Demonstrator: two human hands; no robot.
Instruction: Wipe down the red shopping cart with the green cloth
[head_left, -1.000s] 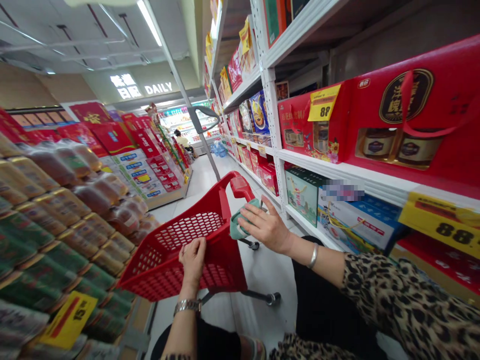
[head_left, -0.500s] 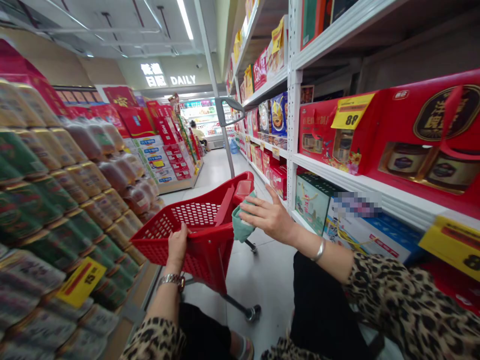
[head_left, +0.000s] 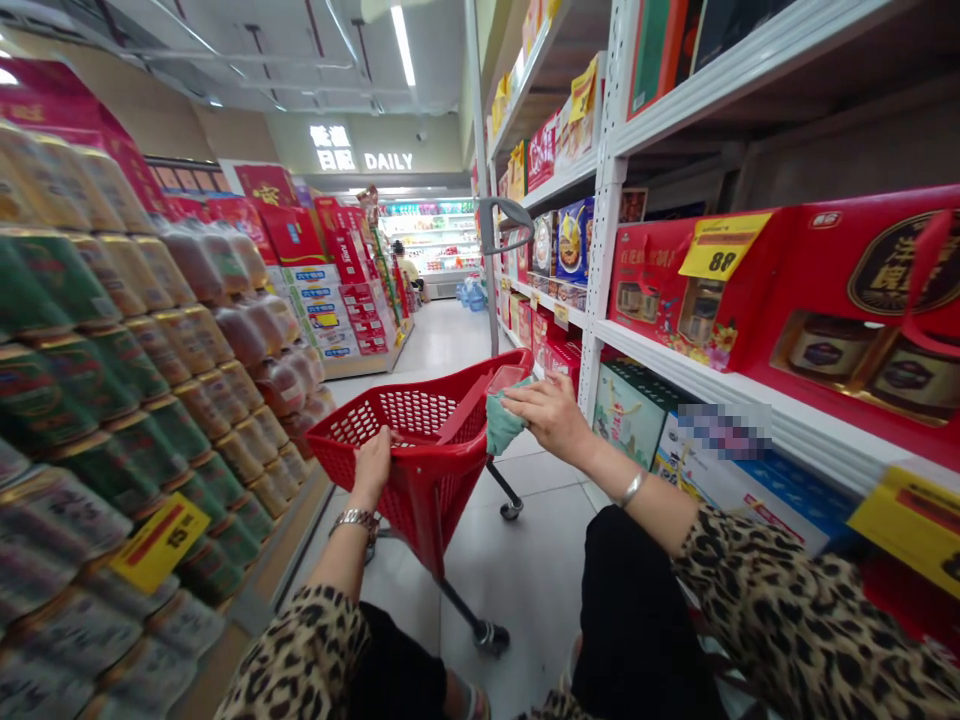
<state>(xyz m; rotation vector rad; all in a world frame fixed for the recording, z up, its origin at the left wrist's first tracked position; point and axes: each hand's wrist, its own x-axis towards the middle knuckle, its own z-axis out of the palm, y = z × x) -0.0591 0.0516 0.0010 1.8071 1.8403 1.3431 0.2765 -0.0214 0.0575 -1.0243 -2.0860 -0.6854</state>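
Observation:
A red plastic shopping cart (head_left: 435,460) with a perforated basket stands in front of me, turned at an angle. My left hand (head_left: 373,462) is wrapped round the near rim of its basket, on the left. On the right side, my right hand (head_left: 551,415) presses a pale green cloth (head_left: 504,420) against the end of the cart's rim. Its fingers are bent over the cloth, which hangs down in folds. A grey pole (head_left: 484,150) with a looped handle (head_left: 508,225) rises from the cart's far end.
Stacked drink packs (head_left: 112,370) fill the left, with a yellow price tag (head_left: 161,540). On the right, white shelving (head_left: 611,180) holds red gift boxes (head_left: 817,290). A tiled aisle (head_left: 442,335) leads to a person (head_left: 407,265) and water jugs (head_left: 471,294) far off.
The cart, both hands and the background sit further right in view. The cart's pole now looks more upright. My right hand has shifted slightly along the rim with the cloth; my left still grips.

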